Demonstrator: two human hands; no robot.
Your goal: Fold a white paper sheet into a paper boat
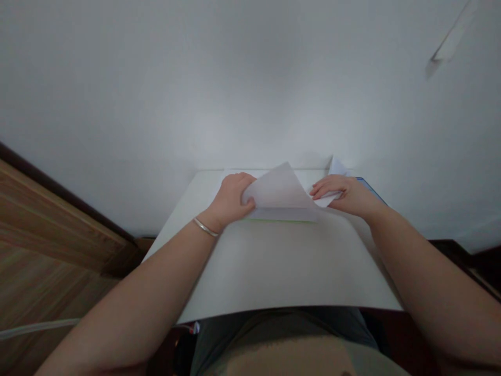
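A sheet of white paper point(279, 187) is raised off the table, one corner pointing up and its near edge curling over. My left hand point(236, 198), with a bracelet at the wrist, is closed on the sheet's left side, thumb in front. At the right corner my right hand point(346, 192) is closed on the paper, its fingers over the top and thumb below. Under the raised sheet lies another flat layer point(284, 214) with a thin green near edge. I cannot tell whether it is a separate sheet.
The white table point(282, 266) stands against a pale wall point(250, 94). Behind my right hand a pointed white paper piece point(336, 166) stands up. A blue-edged flat item point(371, 189) lies at the table's right side. Wooden furniture point(58, 224) is on the left.
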